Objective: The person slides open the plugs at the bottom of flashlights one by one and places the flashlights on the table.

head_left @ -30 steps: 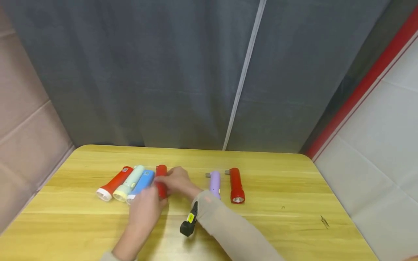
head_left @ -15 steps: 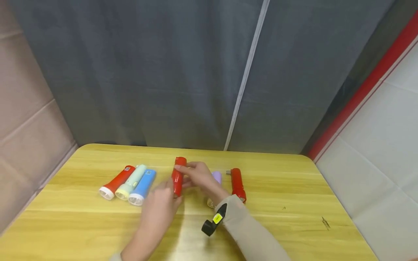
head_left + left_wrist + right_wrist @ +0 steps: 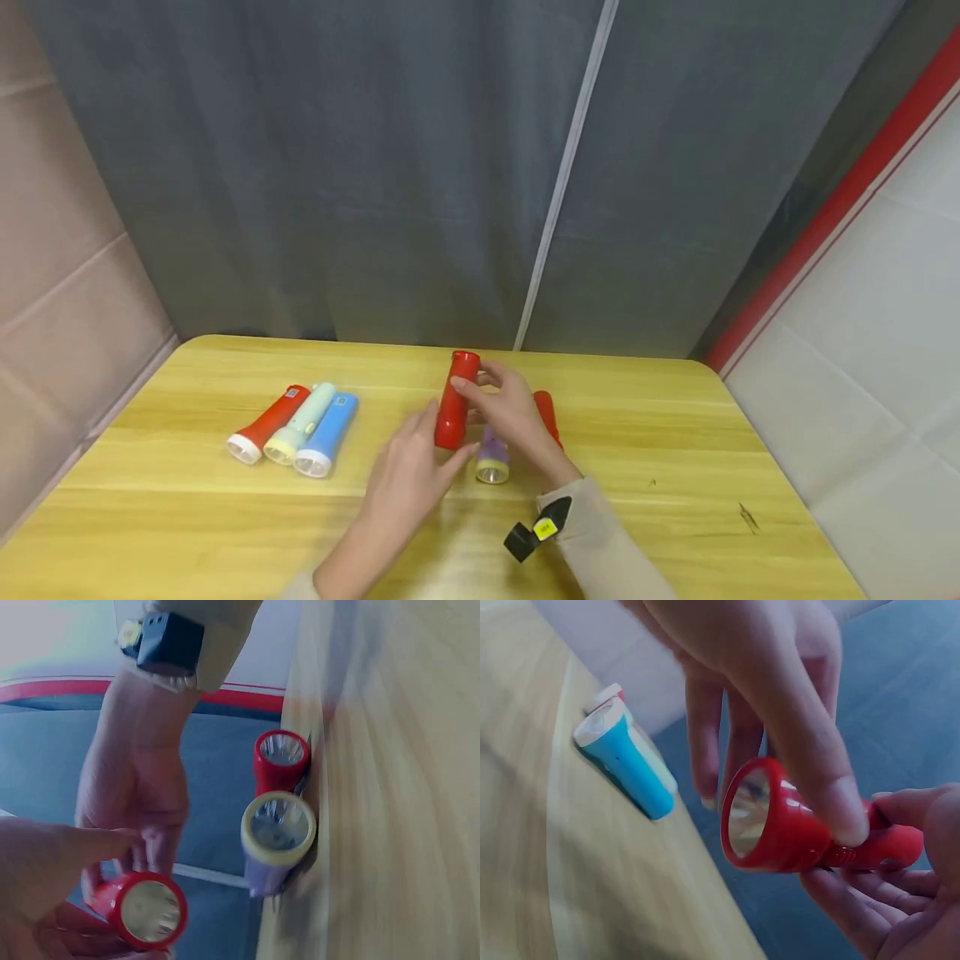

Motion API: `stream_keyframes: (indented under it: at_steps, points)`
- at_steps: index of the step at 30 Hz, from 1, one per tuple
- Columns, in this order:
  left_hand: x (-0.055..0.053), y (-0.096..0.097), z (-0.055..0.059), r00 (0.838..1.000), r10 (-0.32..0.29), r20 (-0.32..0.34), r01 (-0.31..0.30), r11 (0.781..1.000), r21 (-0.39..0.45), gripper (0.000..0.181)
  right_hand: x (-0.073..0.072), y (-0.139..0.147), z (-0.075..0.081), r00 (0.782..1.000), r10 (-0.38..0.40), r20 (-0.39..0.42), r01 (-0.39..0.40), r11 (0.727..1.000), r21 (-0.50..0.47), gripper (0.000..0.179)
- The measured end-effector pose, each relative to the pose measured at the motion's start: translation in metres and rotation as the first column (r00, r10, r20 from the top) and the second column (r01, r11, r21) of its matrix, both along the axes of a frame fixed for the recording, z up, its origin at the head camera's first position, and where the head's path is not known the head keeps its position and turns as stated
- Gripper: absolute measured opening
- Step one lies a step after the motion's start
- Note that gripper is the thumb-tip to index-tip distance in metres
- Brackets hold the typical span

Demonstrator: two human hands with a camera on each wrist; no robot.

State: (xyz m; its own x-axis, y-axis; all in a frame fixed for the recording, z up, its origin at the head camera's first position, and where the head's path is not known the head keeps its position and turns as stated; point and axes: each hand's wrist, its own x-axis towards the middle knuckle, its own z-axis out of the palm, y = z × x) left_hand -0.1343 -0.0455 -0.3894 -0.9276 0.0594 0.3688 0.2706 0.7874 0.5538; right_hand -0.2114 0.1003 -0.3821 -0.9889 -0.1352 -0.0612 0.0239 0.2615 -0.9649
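A red flashlight [image 3: 454, 402] is held up over the middle of the table, its lens end tipped down toward the person. My right hand [image 3: 510, 408] grips its body from the right, thumb on top. Beside the lens end, my left hand [image 3: 405, 475] has its fingers and thumb spread and fairly straight. In the right wrist view, the left thumb overlaps the flashlight [image 3: 780, 832] near its switch. Behind the right hand lie a purple flashlight [image 3: 492, 462] with a cream rim and another red flashlight [image 3: 546, 412], partly hidden.
At the left lie three flashlights side by side: red [image 3: 277, 417], pale green [image 3: 306, 421] and blue [image 3: 330, 429], each lens facing the person. A black wrist camera [image 3: 528, 537] sits on the right sleeve. Grey curtain [image 3: 375, 208] hangs behind the wooden table [image 3: 187, 517].
Both hands have carried the red flashlight from beside the blue one to the right and up. The left hand's fingers have spread away from it, while the right keeps its grip.
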Motion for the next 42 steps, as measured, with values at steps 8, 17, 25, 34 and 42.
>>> stream_keyframes:
  at_steps: [8, 17, 25, 34, 42]
  points:
    - [-0.013, 0.014, 0.001, 0.991, -0.05, 0.122, 0.026, 0.981, 0.194, 0.055, 0.017, 0.023, 0.012, 0.992, -0.021, -0.124, 0.026, 0.999, 0.042, 0.062]
    - [-0.027, 0.028, 0.01, 0.975, -0.193, 0.111, 0.147, 0.934, 0.326, 0.037, 0.029, 0.042, 0.032, 0.964, -0.062, -0.26, 0.077, 0.996, 0.045, 0.058]
    - [-0.032, 0.037, 0.025, 0.963, -0.24, 0.125, 0.173, 0.902, 0.395, 0.036, 0.038, 0.051, 0.047, 0.943, -0.145, -0.301, 0.172, 0.983, 0.067, 0.056]
    - [-0.035, 0.039, 0.021, 0.929, -0.354, 0.106, 0.265, 0.839, 0.475, 0.032, 0.041, 0.061, 0.049, 0.942, -0.119, -0.314, 0.156, 0.983, 0.096, 0.054]
    - [-0.034, 0.037, 0.026, 0.912, -0.408, 0.049, 0.338, 0.812, 0.475, 0.03, 0.043, 0.066, 0.057, 0.958, -0.029, -0.285, 0.042, 0.998, 0.04, 0.049]
